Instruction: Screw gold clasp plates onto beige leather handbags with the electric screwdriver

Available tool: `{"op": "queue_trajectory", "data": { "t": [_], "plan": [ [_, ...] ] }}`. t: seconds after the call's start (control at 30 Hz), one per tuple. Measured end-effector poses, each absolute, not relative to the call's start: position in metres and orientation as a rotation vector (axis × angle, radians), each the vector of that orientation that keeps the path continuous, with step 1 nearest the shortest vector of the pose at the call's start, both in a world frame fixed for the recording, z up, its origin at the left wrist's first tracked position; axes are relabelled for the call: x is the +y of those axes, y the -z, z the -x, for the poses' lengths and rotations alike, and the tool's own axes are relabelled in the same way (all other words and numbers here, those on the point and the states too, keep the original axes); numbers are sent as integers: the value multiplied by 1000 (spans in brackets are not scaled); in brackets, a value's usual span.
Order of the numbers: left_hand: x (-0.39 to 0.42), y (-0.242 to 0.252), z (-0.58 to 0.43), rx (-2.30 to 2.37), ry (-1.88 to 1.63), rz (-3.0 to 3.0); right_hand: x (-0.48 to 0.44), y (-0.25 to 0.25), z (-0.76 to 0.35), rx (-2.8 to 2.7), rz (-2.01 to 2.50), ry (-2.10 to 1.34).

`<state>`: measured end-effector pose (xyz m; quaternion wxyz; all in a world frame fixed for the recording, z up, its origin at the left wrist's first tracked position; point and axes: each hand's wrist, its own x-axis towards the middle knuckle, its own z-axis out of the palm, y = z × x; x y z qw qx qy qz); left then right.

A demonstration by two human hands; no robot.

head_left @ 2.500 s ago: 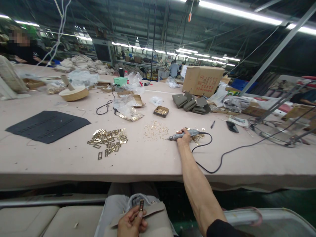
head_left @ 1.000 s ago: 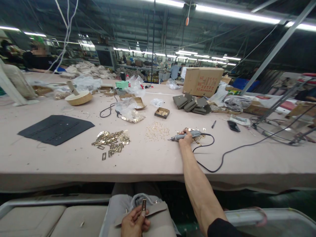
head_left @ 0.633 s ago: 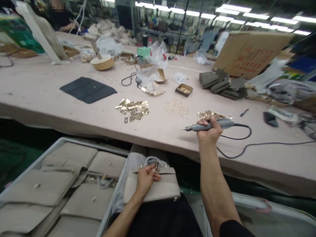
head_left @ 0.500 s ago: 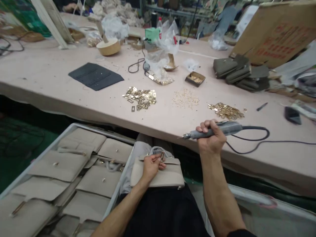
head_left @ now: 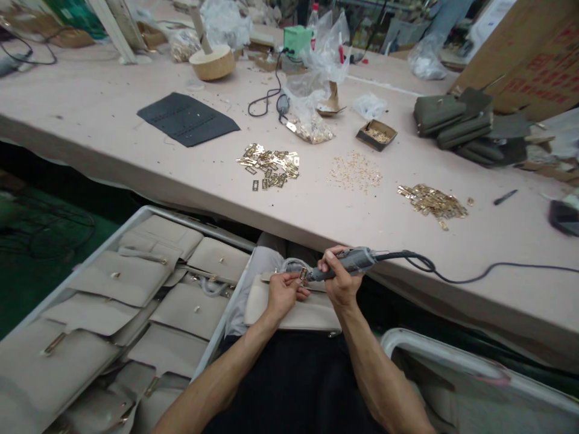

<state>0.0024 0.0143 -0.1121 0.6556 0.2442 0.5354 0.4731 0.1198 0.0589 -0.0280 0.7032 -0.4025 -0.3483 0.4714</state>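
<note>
The right hand [head_left: 341, 280] is closed round the barrel of a grey corded driver [head_left: 357, 259], between four and five o'clock from the view's centre. The left hand [head_left: 283, 294] pinches a small metal plate [head_left: 303, 275] between thumb and fingers, over a beige bag [head_left: 312, 313] on the person's lap, below the bench [head_left: 316, 211].

The driver looks rigid and moderately heavy, best gripped mid-barrel; its cord [head_left: 470, 280] may tug toward three o'clock. The plate looks light, stiff and slippery, suited to a pinch by its edges; the bag seems softer, its flap likely to bend, and is best steadied on its body.

The driver's long axis runs with its nose toward nine o'clock, dipping toward eight, close to the plate; contact is unclear. The plate stands roughly toward twelve; the bag lies lengthwise nine to three.
</note>
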Motion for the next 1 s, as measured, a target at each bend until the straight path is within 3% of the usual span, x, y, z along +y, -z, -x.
{"op": "queue_trajectory", "data": {
  "t": [0.7, 1.0],
  "plan": [
    [13, 117, -2, 1200, -1083, -569, 42, 32, -115, -1428, 1011, -1009],
    [9, 119, -2, 1173, -1096, -605, 46, 25, -108, -1411, 923, -1090]
  ]
}}
